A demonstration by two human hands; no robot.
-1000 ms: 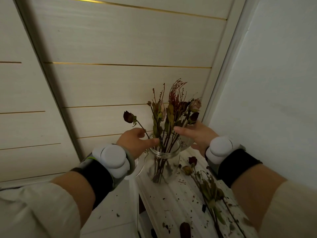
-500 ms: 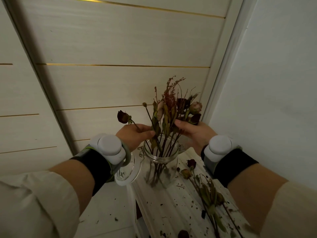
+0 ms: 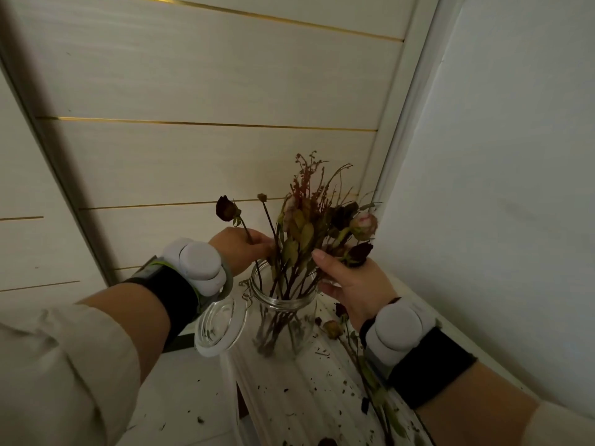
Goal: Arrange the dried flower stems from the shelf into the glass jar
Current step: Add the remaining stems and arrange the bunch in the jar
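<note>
I see left hand [image 3: 238,249] closed in since last look, now pinching dark rose stem [image 3: 246,230] above glass jar [image 3: 283,317] mouth.
Means I'm tidying the bunch [image 3: 306,230], not finished.
Right hand [image 3: 351,284]: thumb on bunch, fingers hidden behind it, probably cupping.
Loose stems [image 3: 354,346] under right wrist, partly covered.

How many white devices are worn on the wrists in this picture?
2. The left wrist device is beside the jar lid; the right wrist device is over the shelf. No others seem hidden.
</note>
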